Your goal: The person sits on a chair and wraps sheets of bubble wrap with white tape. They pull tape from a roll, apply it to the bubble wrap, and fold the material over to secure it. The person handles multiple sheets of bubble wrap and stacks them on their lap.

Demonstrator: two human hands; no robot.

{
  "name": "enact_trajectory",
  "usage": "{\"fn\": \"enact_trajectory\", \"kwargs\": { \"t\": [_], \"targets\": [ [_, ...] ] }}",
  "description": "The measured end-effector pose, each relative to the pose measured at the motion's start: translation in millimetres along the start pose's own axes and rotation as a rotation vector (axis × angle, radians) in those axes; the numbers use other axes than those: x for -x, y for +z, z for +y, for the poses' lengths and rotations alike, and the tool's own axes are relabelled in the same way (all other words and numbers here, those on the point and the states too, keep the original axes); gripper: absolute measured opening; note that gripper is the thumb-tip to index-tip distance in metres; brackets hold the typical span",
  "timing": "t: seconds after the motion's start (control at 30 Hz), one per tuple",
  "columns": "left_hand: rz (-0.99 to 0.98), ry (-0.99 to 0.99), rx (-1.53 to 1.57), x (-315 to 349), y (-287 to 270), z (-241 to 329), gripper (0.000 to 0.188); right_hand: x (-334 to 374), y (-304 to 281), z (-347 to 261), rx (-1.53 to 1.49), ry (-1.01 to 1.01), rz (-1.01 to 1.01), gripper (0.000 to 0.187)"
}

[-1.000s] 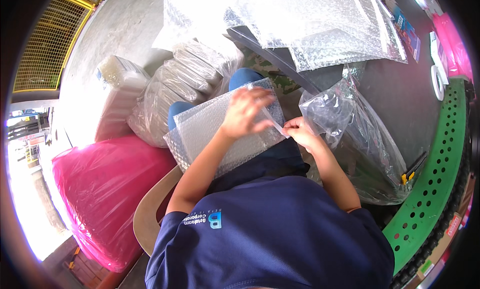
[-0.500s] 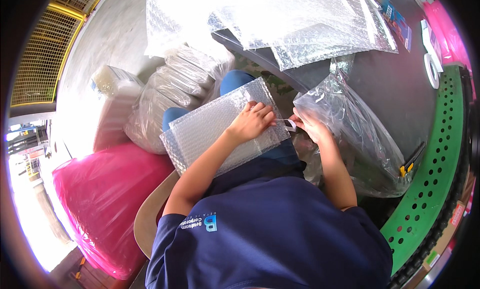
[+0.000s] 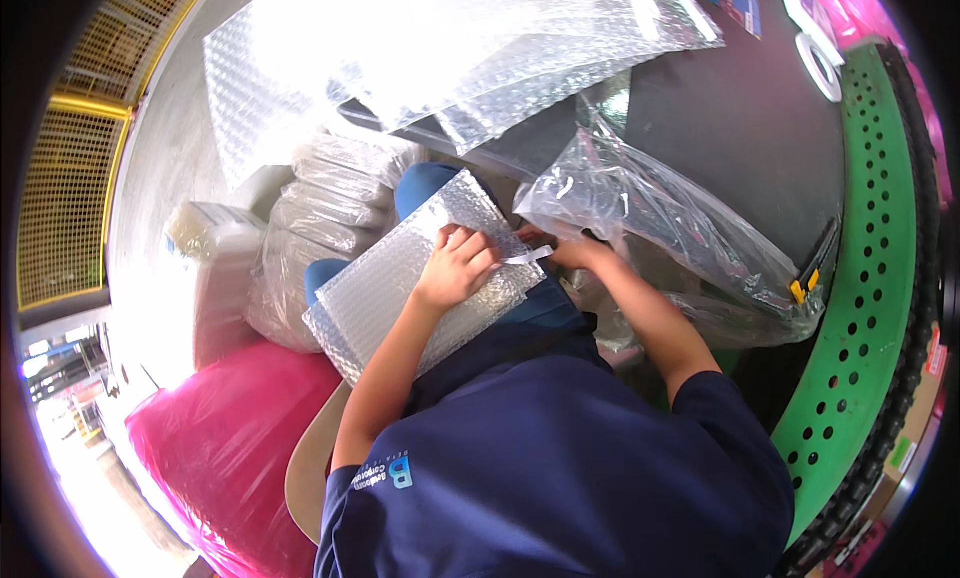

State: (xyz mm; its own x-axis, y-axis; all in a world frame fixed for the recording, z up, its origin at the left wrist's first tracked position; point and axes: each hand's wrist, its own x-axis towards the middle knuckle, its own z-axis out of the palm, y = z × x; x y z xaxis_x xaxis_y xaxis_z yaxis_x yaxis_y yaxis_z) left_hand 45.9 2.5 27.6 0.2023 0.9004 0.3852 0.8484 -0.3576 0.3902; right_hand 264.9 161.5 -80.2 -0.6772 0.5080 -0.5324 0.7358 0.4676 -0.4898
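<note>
A flat bubble-wrap sheet or pouch [image 3: 375, 293] lies tilted across my lap. My left hand [image 3: 458, 266] rests on its right part, fingers curled in and pressed on its edge. From those fingertips a narrow white strip [image 3: 527, 256] runs along the edge toward my right hand [image 3: 578, 250]. My right hand is closed at the strip's other end, its fingertips partly hidden. Just beyond my right hand, a large clear plastic bag [image 3: 660, 203] spreads over the dark surface.
Large bubble-wrap sheets [image 3: 480, 58] cover the far table. Wrapped stacks [image 3: 325, 218] and a pink plastic-covered bundle [image 3: 240, 448] stand at left. To the right are a yellow-and-black cutter [image 3: 812, 268], a white tape roll [image 3: 818, 68] and a green perforated panel [image 3: 865, 278].
My right hand has come closer to my left. The white strip, looped before, now looks straighter between them. The whole view has shifted, with the bubble-wrap piece still on my lap.
</note>
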Motion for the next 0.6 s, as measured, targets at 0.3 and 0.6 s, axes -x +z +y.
{"fn": "enact_trajectory", "kwargs": {
  "t": [0.3, 0.6],
  "targets": [
    [0.027, -0.001, 0.043, -1, 0, 3, 0.023, 20, 4, -3, -0.012, -0.026, -0.033, 0.059],
    [0.100, -0.046, -0.081, 1, 1, 2, 0.029, 53, -22, 14, -0.153, -0.112, 0.207, 0.058]
  ]
}}
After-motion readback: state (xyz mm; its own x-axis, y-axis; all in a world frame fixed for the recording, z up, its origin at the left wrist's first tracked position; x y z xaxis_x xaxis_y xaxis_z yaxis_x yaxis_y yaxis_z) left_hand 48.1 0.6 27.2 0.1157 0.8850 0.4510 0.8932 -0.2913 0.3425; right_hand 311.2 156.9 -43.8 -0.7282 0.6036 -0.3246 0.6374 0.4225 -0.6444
